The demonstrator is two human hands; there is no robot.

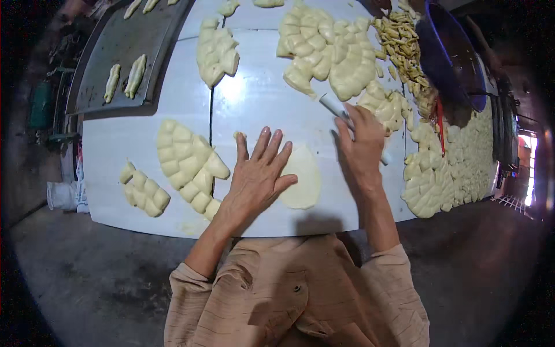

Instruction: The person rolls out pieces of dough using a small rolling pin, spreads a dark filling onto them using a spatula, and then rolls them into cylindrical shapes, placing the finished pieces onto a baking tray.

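Note:
My left hand (260,170) lies flat on the white table (260,104), fingers spread, its side touching a flattened oval of pale dough (303,176). My right hand (361,144) is closed around a thin white rolling pin (335,106), just right of the dough oval; most of the pin is hidden under the hand. Left of my left hand sits a cluster of cut dough pieces (188,165).
More cut dough clusters (324,49) lie across the far table and at the right edge (445,173). A dark baking tray (124,52) with shaped dough sits far left. A blue bowl (451,55) and a pile of yellowish sticks (402,43) stand far right.

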